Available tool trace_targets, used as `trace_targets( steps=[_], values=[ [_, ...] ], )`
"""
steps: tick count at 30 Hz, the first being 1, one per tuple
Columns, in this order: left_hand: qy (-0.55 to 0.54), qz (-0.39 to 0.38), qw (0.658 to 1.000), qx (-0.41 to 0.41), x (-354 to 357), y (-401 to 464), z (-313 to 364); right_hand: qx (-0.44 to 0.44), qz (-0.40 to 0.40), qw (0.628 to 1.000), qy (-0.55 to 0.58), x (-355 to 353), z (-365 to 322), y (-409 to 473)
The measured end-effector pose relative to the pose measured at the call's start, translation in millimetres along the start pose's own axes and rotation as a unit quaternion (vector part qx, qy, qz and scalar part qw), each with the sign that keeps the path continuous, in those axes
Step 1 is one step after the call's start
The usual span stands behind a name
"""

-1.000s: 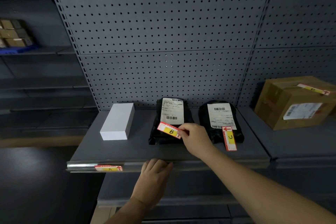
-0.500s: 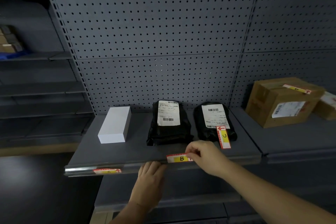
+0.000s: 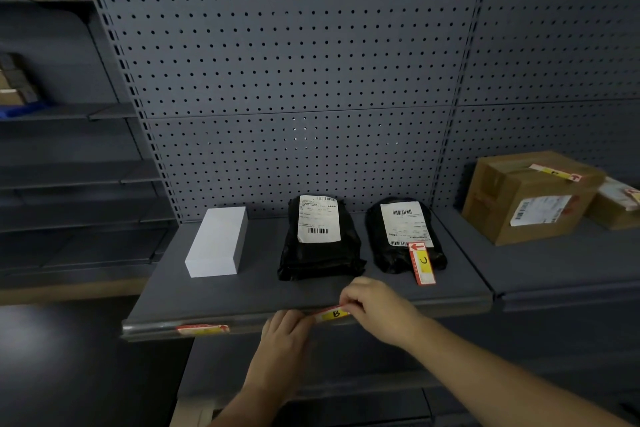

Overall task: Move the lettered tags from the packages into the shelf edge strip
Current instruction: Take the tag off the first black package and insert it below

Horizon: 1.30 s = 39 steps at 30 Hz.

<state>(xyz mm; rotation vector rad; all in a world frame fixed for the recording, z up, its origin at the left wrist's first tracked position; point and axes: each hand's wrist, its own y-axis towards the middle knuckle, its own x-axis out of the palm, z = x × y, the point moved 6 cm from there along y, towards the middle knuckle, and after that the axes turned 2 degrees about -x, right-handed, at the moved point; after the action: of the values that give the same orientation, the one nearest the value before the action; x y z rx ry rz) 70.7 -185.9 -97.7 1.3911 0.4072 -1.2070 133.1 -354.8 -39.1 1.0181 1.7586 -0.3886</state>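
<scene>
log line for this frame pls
step: seat B tag in edge strip | right hand: pinching tag | left hand: at strip | C tag: on package

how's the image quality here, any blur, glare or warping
Head view: dim overall, darker toward the corners; wide-angle bend in the pegboard uprights; cardboard box at right slightly smeared; faint glare on the edge strip; B tag still readable.

Stockroom or shop aisle: grey pegboard backing (image 3: pixel 294 80), metal shelves (image 3: pixel 311 291), labelled parcels (image 3: pixel 320 239) at 12 o'clock, cardboard box (image 3: pixel 526 198) at 2 o'clock.
</scene>
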Motion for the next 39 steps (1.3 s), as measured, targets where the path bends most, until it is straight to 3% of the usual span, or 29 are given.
trace_targets(
  steps=[13, 26, 32, 39],
  values=[
    [-0.004, 0.008, 1.0, -0.006, 5.3, 0.2, -5.9, -0.001, 0.05, 0.997, -0.05, 4.2, 6.3, -13.1],
    [0.001, 0.021, 0.999, -0.037, 4.0, 1.5, 0.0, 0.054, 0.075, 0.995, 0.028, -2.7, 21.8, -24.2],
    [0.053, 0.047, 0.995, -0.067, 8.4, 15.6, 29.7, 0.075, 0.118, 0.989, 0.036, -30.4, 58.4, -35.0],
    [0.048, 0.063, 0.997, 0.02, 46.6, 48.9, 110.8, 0.068, 0.115, 0.991, -0.003, -74.5, 122.1, -39.0]
  ],
)
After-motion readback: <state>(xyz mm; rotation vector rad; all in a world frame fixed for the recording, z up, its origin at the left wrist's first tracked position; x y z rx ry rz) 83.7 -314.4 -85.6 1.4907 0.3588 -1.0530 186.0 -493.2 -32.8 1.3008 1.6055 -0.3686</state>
